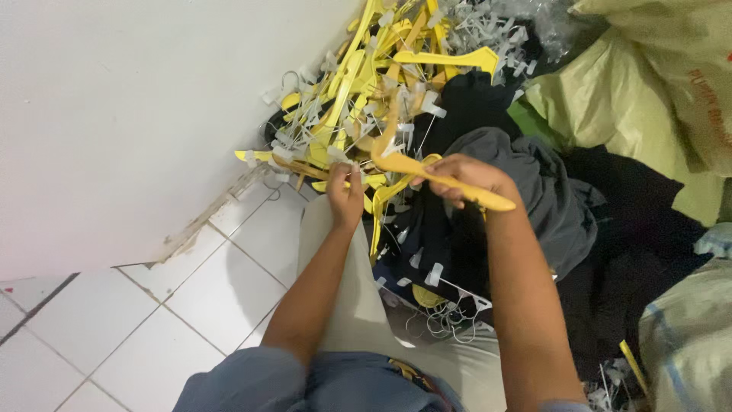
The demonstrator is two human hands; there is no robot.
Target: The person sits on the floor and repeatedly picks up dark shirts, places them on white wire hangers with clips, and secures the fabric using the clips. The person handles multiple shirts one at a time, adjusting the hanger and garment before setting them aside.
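Observation:
My right hand grips a yellow plastic hanger by one arm, lifted over a dark grey garment. My left hand reaches into the tangle of yellow hangers piled against the wall, its fingers closed on a hanger's white clip at the pile's near edge. A pale sheet lies beneath my forearms. Clear clip hangers lie on black cloth below my right forearm.
A white wall stands to the left, with white floor tiles below it. Yellow-green sacks sit at the upper right. A woven sack is at the lower right. Black clothes fill the space between.

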